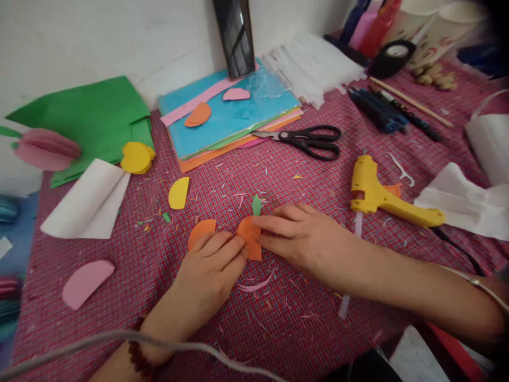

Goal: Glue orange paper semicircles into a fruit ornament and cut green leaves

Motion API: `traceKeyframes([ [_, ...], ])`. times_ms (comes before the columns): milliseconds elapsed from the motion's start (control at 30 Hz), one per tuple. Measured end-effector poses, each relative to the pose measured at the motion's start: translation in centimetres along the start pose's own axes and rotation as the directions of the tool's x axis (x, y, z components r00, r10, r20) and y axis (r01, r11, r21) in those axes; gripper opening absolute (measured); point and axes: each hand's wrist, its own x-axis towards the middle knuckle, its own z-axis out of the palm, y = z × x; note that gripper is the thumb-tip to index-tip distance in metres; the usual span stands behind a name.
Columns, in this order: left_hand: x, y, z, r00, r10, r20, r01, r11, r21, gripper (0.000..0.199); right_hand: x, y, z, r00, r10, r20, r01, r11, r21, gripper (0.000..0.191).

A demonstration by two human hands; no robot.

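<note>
On the checked red cloth, my left hand point(217, 265) lies with its fingers close together, their tips at the left edge of an orange paper piece point(253, 246). A second orange half-round piece point(202, 231) is partly under those same fingers. My right hand point(300, 239) reaches in from the right, its fingertips pressing on the right edge of the first orange piece. Its thumb is hidden. Just above that piece sits a small green paper leaf point(256, 205). A yellow half-round piece point(178, 193) lies further up and left.
Black scissors point(306, 139) lie by the stacked coloured sheets point(234, 122). The yellow glue gun point(374, 193) rests to the right, its glue stick under my right forearm. A grey cord point(191, 347) crosses the front. A pink piece point(88, 284) is at left.
</note>
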Motion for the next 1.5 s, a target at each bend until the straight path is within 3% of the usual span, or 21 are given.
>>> traceKeyframes([
  [167, 0.4, 0.5, -0.1, 0.996, -0.073, 0.059, 0.078, 0.993, -0.088, 0.021, -0.2, 0.2, 0.4, 0.993, -0.114, 0.025, 0.114, 0.994, 0.000, 0.033],
  [233, 0.6, 0.0, -1.0, 0.993, -0.114, 0.045, 0.120, 0.973, -0.196, 0.021, -0.3, 0.3, 0.3, 0.993, -0.112, 0.023, 0.112, 0.994, -0.002, 0.034],
  [300, 0.6, -0.9, -2.6, 0.974, -0.226, -0.019, 0.209, 0.927, -0.311, 0.022, -0.3, 0.4, 0.3, 0.995, -0.099, 0.026, 0.099, 0.995, -0.005, 0.033],
  [367, 0.2, -2.1, -4.5, 0.889, -0.448, -0.094, 0.388, 0.847, -0.364, 0.018, -0.3, 0.3, 0.2, 0.997, -0.079, 0.022, 0.079, 0.997, -0.005, 0.030],
  [433, -0.4, -3.2, -5.7, 0.769, -0.635, -0.070, 0.577, 0.738, -0.350, 0.013, -0.3, 0.2, 0.3, 0.998, -0.064, 0.012, 0.064, 0.998, -0.010, 0.029],
  [500, -0.9, -4.0, -5.9, 0.702, -0.706, 0.098, 0.696, 0.649, -0.307, 0.016, -0.2, 0.1, 0.3, 0.998, -0.061, -0.005, 0.060, 0.998, -0.013, 0.027],
  [600, -1.2, -4.2, -4.6, 0.649, -0.687, 0.326, 0.759, 0.612, -0.223, 0.020, -0.1, 0.0, 0.4, 0.998, -0.060, -0.007, 0.060, 0.998, 0.002, 0.026],
  [667, -0.9, -3.9, -3.6, 0.651, -0.685, 0.327, 0.758, 0.603, -0.247, 0.018, 0.1, -0.1, 0.4, 0.998, -0.055, -0.004, 0.055, 0.998, 0.022, 0.024],
  [767, -0.4, -3.3, -2.9, 0.671, -0.711, 0.212, 0.707, 0.526, -0.473, 0.023, 0.4, -0.1, -0.1, 0.998, -0.065, -0.021, 0.066, 0.995, 0.080, 0.023],
  [867, -0.3, -2.7, -3.3, 0.661, -0.744, 0.097, 0.614, 0.462, -0.640, 0.019, 0.3, 0.6, -1.9, 0.989, -0.019, -0.144, 0.040, 0.989, 0.140, 0.027],
  [933, -0.5, -2.5, -3.5, 0.667, -0.745, 0.033, 0.576, 0.487, -0.656, 0.007, -0.7, 1.5, -3.6, 0.951, 0.100, -0.293, -0.069, 0.991, 0.114, 0.029],
  [1000, -0.5, -2.3, -3.6, 0.663, -0.748, 0.006, 0.553, 0.485, -0.677, 0.005, -2.7, 2.6, -5.0, 0.868, 0.255, -0.426, -0.258, 0.965, 0.052, 0.029],
  [1067, -0.3, -2.2, -3.4, 0.600, -0.799, 0.036, 0.521, 0.356, -0.776, 0.006, -5.6, 3.6, -5.5, 0.785, 0.397, -0.476, -0.455, 0.890, -0.009, 0.033],
  [1133, 0.1, -1.9, -3.1, 0.507, -0.847, 0.160, 0.445, 0.098, -0.890, 0.011, -8.8, 4.5, -5.0, 0.750, 0.506, -0.426, -0.592, 0.801, -0.091, 0.041],
  [1200, 0.6, -1.7, -2.9, 0.437, -0.853, 0.283, 0.343, -0.133, -0.930, 0.018, -11.6, 5.4, -3.6, 0.754, 0.563, -0.339, -0.642, 0.741, -0.198, 0.052],
  [1267, 1.1, -1.4, -2.9, 0.419, -0.844, 0.335, 0.286, -0.228, -0.931, 0.025, -13.3, 6.0, -2.1, 0.764, 0.584, -0.274, -0.643, 0.724, -0.250, 0.055],
  [1367, 1.4, -0.8, -3.0, 0.434, -0.844, 0.317, 0.251, -0.224, -0.942, 0.028, -13.8, 6.7, -0.8, 0.788, 0.542, -0.290, -0.614, 0.725, -0.312, 0.053],
  [1500, 1.5, 0.1, -3.4, 0.473, -0.834, 0.284, 0.228, -0.196, -0.954, 0.025, -12.6, 7.2, -1.0, 0.823, 0.481, -0.303, -0.568, 0.705, -0.424, 0.042],
])
